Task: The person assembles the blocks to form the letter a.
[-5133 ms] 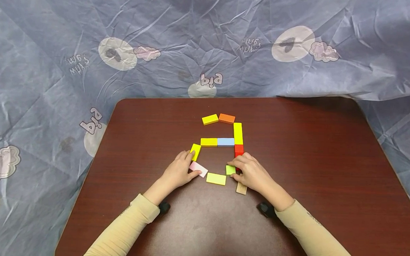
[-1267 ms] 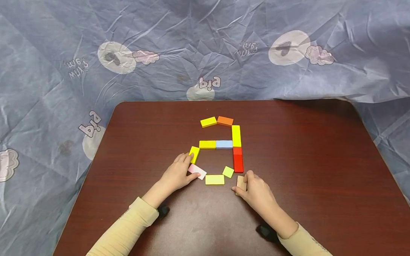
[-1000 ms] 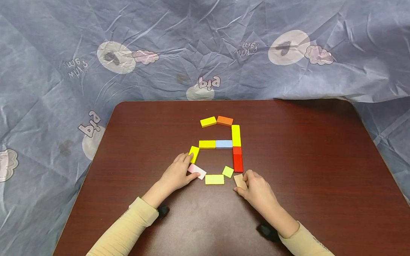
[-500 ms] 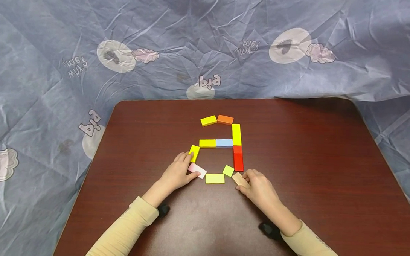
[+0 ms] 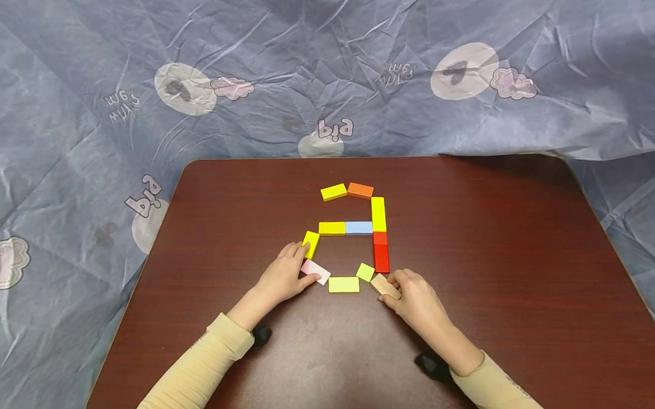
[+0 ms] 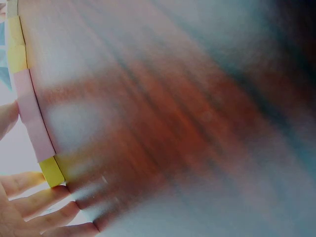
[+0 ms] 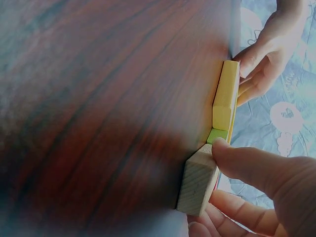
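My right hand pinches a plain wooden block between thumb and fingers. The block lies slanted on the table, its far end close to a small green block and the lower red block. In the right wrist view, the thumb lies along one side of the wooden block. My left hand rests with extended fingers at a yellow block and its thumb at a pink block. A pale yellow block lies between the pink and green ones.
Farther back, a yellow block and an orange block form the top of the row. A yellow block continues down to the red ones. Yellow and blue blocks cross the middle. Patterned cloth hangs behind the table.
My right hand has left the green block, now turned diagonally, and taken hold of the wooden block. It has swung that block to a slant near the green one. The left hand stays put.
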### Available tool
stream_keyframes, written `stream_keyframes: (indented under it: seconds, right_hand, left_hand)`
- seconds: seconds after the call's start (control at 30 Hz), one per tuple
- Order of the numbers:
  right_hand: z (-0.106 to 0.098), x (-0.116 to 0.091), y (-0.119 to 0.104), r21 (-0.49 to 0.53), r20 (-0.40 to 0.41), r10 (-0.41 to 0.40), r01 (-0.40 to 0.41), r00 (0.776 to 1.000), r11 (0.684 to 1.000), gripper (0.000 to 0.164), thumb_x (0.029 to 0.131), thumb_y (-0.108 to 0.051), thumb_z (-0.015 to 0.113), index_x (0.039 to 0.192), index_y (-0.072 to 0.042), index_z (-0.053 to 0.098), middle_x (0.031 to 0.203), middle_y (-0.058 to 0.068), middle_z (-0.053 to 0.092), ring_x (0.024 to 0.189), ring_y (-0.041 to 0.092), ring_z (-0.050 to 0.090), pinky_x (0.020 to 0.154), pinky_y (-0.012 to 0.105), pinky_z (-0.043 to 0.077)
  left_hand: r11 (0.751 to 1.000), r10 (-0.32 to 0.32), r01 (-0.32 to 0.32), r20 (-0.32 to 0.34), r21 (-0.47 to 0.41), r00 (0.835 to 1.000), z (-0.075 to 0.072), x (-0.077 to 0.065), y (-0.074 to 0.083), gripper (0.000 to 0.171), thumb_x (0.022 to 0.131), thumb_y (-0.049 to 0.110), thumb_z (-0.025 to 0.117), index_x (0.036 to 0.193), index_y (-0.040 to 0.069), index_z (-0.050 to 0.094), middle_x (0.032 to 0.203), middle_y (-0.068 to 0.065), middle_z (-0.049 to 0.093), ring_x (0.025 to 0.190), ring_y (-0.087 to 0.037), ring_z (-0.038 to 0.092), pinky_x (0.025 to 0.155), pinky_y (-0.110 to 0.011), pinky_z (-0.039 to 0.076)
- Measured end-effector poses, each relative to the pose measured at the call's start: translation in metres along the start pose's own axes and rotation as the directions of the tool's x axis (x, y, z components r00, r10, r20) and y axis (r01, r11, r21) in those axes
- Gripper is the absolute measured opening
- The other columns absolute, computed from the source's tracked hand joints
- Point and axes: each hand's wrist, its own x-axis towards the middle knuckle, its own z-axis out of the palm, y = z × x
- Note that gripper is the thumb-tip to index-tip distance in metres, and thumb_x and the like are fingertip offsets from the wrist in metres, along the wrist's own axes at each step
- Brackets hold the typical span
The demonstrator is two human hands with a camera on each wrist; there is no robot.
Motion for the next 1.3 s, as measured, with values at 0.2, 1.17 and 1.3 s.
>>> stream_keyframes:
  seconds: [0.2, 1.17, 1.3]
  right_hand:
    - [0.000, 0.000, 0.001, 0.001, -0.002, -0.001, 0.001, 1.000, 1.000, 0.027, 0.070, -0.011, 0.087, 0.089, -0.005, 0.068, 0.078, 0.003, 0.060, 0.067, 0.015, 0.049, 0.061, 0.031, 0.045]
    - [-0.017, 0.016, 0.012, 0.058, -0.026, -0.027, 0.029, 0.999, 0.998, 0.026, 0.079, -0.017, 0.082, 0.097, -0.002, 0.071, 0.088, 0.008, 0.067, 0.079, 0.023, 0.064, 0.070, 0.039, 0.055]
    - [-0.025, 0.035, 0.021, 0.059, 0.006, -0.053, 0.052, 0.999, 0.997, 0.026, 0.082, -0.016, 0.079, 0.103, -0.002, 0.070, 0.098, 0.012, 0.069, 0.088, 0.029, 0.065, 0.077, 0.045, 0.055]
  left_hand:
    - [1.000, 0.003, -0.003, -0.002, 0.002, 1.000, 0.000, 0.000, 0.000, 0.078, 0.089, 0.040, 0.072, 0.146, -0.003, 0.042, 0.146, -0.026, 0.046, 0.138, -0.040, 0.042, 0.112, -0.049, 0.040]
    - [1.000, 0.011, -0.011, -0.015, 0.008, 1.000, 0.000, -0.001, 0.000, 0.077, 0.089, 0.040, 0.072, 0.145, -0.004, 0.042, 0.144, -0.027, 0.047, 0.137, -0.040, 0.043, 0.112, -0.048, 0.039]
    - [1.000, 0.011, -0.011, -0.016, 0.007, 1.000, 0.000, -0.001, 0.001, 0.077, 0.089, 0.039, 0.072, 0.145, -0.004, 0.042, 0.144, -0.027, 0.048, 0.137, -0.041, 0.043, 0.112, -0.048, 0.039]
